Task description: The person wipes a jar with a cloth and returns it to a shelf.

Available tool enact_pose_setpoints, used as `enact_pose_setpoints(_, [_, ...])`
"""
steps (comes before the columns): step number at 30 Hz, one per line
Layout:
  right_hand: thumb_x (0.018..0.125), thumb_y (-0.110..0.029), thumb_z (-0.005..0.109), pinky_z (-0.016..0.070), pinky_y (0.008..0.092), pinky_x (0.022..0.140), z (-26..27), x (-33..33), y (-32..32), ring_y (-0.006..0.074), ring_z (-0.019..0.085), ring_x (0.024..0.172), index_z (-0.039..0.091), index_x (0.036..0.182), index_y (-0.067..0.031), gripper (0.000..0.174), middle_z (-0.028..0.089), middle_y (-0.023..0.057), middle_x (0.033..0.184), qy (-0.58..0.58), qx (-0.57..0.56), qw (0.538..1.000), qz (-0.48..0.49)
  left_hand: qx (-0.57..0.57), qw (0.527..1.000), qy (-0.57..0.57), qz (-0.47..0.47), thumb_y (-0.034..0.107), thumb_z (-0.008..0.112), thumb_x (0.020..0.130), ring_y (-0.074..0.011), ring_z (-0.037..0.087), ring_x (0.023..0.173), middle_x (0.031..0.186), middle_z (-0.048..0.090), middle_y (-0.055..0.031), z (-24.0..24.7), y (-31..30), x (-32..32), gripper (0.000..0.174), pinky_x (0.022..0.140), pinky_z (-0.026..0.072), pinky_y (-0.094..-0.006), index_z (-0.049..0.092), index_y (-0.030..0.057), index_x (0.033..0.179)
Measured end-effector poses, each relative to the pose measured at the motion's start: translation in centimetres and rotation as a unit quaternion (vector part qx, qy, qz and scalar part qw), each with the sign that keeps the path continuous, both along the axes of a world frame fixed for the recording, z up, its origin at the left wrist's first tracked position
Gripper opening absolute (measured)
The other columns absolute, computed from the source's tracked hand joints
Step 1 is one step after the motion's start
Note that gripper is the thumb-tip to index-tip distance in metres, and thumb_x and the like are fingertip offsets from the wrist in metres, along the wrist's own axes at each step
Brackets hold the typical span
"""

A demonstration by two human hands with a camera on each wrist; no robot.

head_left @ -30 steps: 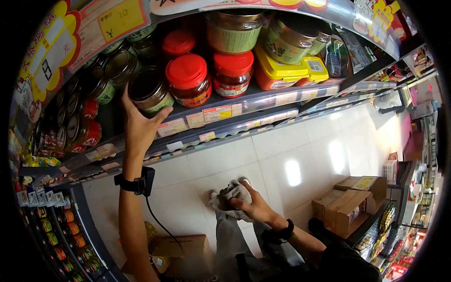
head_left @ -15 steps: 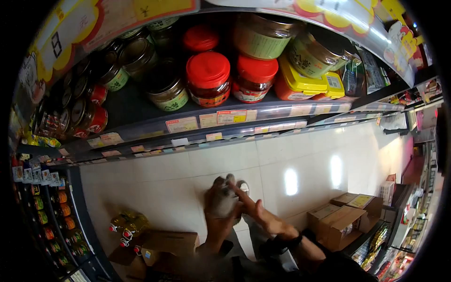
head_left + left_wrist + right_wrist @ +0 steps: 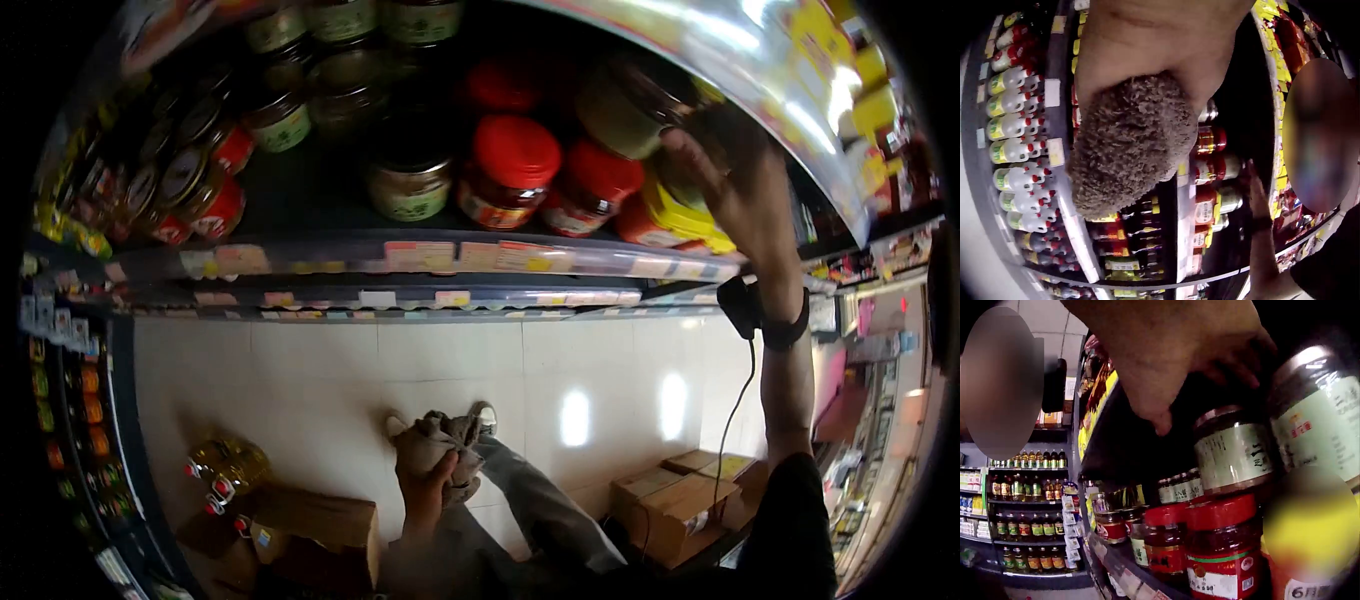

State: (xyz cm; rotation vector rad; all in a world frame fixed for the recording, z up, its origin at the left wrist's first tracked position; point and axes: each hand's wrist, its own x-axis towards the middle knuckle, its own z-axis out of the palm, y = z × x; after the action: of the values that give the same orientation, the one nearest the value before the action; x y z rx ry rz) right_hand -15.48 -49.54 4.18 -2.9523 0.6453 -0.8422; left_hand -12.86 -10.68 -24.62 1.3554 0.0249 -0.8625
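A grey-brown cloth (image 3: 462,450) is bunched in my left hand (image 3: 422,485), low over the floor in the head view. The left wrist view shows the same fluffy cloth (image 3: 1135,137) under the left hand (image 3: 1160,44). My right hand (image 3: 755,205) reaches to the shelf's right part, thumb spread beside a green-labelled jar (image 3: 625,110). From the right wrist, the right hand (image 3: 1179,356) hangs above and beside two green-labelled jars, the nearer-left jar (image 3: 1235,450) stacked on a red-lidded jar (image 3: 1222,547). The hand's far fingers are dark; no grip on a jar is visible.
More red-lidded jars (image 3: 515,160), a dark-lidded jar (image 3: 410,180) and a yellow-lidded tub (image 3: 690,215) line the shelf edge (image 3: 330,258). Cardboard boxes (image 3: 315,520) and oil bottles (image 3: 230,465) stand on the floor. A price strip overhangs the top.
The left hand left the dark-lidded jar and took the cloth from the right hand. The right hand then moved up to the shelf's right part. The view shifted.
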Motion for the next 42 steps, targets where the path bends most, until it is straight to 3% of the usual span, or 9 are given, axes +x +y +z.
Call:
enact_pose_setpoints(12, [0.084, -0.028, 0.074, 0.0522, 0.0372, 0.076, -0.3, 4.7, -1.8, 0.022, 0.067, 0.083, 0.062, 0.12, -0.0012, 0.046, 0.071, 0.0182, 0.104, 0.089, 0.067, 0.994, -0.02, 0.094, 0.986, 0.022, -0.133, 0.026, 0.079, 0.08, -0.0274, 0.061, 0.11, 0.116, 0.064, -0.0122, -3.6, 9.0, 2.8, 0.054, 0.094, 0.0477, -0.0396, 0.056, 0.0085, 0.126])
enact_pose_setpoints(16, [0.079, -0.032, 0.077, 0.0472, 0.0349, 0.049, -2.1, 4.6, -3.7, 0.0229, 0.061, 0.054, 0.073, 0.098, -0.013, 0.027, 0.073, 0.0085, 0.091, 0.09, -0.269, 0.958, -0.029, 0.085, 0.984, -0.049, -0.151, 0.027, 0.079, 0.08, -0.0262, 0.06, 0.111, 0.116, 0.064, -0.0109, -3.2, 11.0, 5.3, 0.053, 0.096, 0.0464, -0.0387, 0.057, 0.0086, 0.125])
enact_pose_setpoints(18, [0.076, -0.022, 0.084, 0.0516, 0.037, 0.09, -2.4, 4.8, -3.3, 0.0239, 0.064, 0.11, 0.059, 0.12, 0.0007, 0.055, 0.067, 0.0151, 0.118, 0.109, -0.169, 0.979, -0.038, 0.037, 0.992, -0.044, -0.11, 0.025, 0.08, 0.08, -0.0255, 0.062, 0.109, 0.114, 0.065, -0.0102, -3.8, 11.9, 5.7, 0.051, 0.095, 0.0471, -0.0383, 0.058, 0.0068, 0.123])
enact_pose_setpoints(20, [0.075, -0.027, 0.075, 0.0444, 0.0347, 0.041, -2.6, 6.1, -2.1, 0.0181, 0.063, 0.051, 0.075, 0.096, -0.0317, 0.021, 0.074, -0.0004, 0.107, -0.005, -0.236, 0.969, 0.069, 0.055, 0.987, -0.091, -0.117, 0.02, 0.079, 0.08, -0.0253, 0.062, 0.108, 0.116, 0.064, -0.0108, -5.4, 13.1, 5.6, 0.052, 0.094, 0.0484, -0.0387, 0.057, 0.0056, 0.125])
enact_pose_setpoints(21, [0.08, -0.022, 0.072, 0.0532, 0.0333, 0.053, -2.9, 6.3, -1.3, 0.0188, 0.072, 0.07, 0.076, 0.098, -0.0248, 0.019, 0.072, 0.0029, 0.113, -0.03, 0.045, 0.997, 0.056, 0.067, 0.98, -0.138, -0.125, 0.016, 0.078, 0.08, -0.0252, 0.062, 0.108, 0.118, 0.064, -0.0114, -6.1, 13.5, 5.4, 0.053, 0.093, 0.0497, -0.0392, 0.056, 0.0044, 0.127])
enact_pose_setpoints(24, [0.087, -0.019, 0.067, 0.0568, 0.0317, 0.085, -1.9, 9.6, 1.8, 0.0208, 0.067, 0.111, 0.076, 0.096, -0.0103, 0.015, 0.072, 0.0088, 0.113, -0.023, -0.035, 0.998, 0.046, 0.03, 0.996, 0.017, -0.086, 0.014, 0.078, 0.08, -0.0251, 0.063, 0.106, 0.117, 0.064, -0.0119, -6.0, 13.8, 4.8, 0.052, 0.09, 0.0512, -0.0388, 0.056, 0.0035, 0.126])
enact_pose_setpoints(35, [0.08, -0.021, 0.075, 0.0561, 0.0381, 0.078, -2.5, 26.7, 11.7, 0.0288, 0.071, 0.089, 0.066, 0.118, -0.0045, 0.042, 0.072, 0.0183, 0.09, 0.102, 0.062, 0.993, 0.013, 0.109, 0.983, -0.035, -0.142, 0.031, 0.081, 0.077, -0.0311, 0.065, 0.102, 0.109, 0.067, -0.0146, -4.6, 15.1, 4.7, 0.054, 0.089, 0.0508, -0.0405, 0.057, 0.0058, 0.119])
enact_pose_setpoints(37, [0.077, -0.025, 0.079, 0.0533, 0.0355, 0.09, -5.3, 29.9, 9.8, 0.0261, 0.065, 0.109, 0.054, 0.133, -0.0023, 0.065, 0.066, 0.0195, 0.119, -0.178, 0.415, 0.839, 0.302, 0.046, 0.995, 0.028, -0.082, 0.033, 0.081, 0.077, -0.0301, 0.065, 0.101, 0.108, 0.067, -0.0141, -7.0, 15.9, 4.0, 0.056, 0.089, 0.0509, -0.0398, 0.057, 0.0056, 0.119])
enact_pose_setpoints(42, [0.085, -0.026, 0.073, 0.0502, 0.0366, 0.098, -5.1, 31.2, 11.6, 0.0271, 0.056, 0.124, 0.034, 0.147, -0.0008, 0.077, 0.053, 0.0167, 0.139, -0.15, 0.456, 0.808, 0.342, 0.101, 0.986, 0.077, -0.11, 0.033, 0.082, 0.076, -0.032, 0.061, 0.109, 0.115, 0.064, -0.0178, -10.0, 17.7, 4.7, 0.06, 0.094, 0.0477, -0.0404, 0.056, 0.0029, 0.122])
